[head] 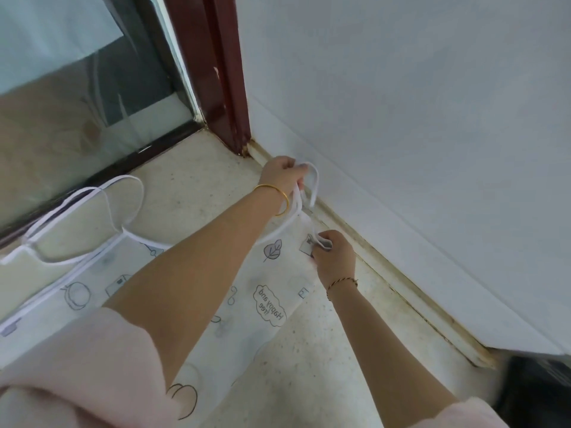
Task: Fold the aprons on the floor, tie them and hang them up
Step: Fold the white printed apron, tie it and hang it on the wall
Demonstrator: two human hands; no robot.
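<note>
A translucent white apron [265,291] with printed doodles and the words "Happy and free" lies spread on the speckled floor. Its white strap [313,186] loops up near the wall. My left hand [282,176], with a gold bangle on the wrist, grips that strap loop above the apron's corner. My right hand [335,254], with a thin braided bracelet, pinches the strap's end and the apron's corner just below. A second white neck loop [92,217] of apron fabric lies on the floor at the left.
A white wall [417,134] with a stained skirting board [401,279] runs along the right. A dark red door frame [222,72] and a glass door [77,88] with a black threshold stand at the back left. A dark object [540,393] sits at the bottom right.
</note>
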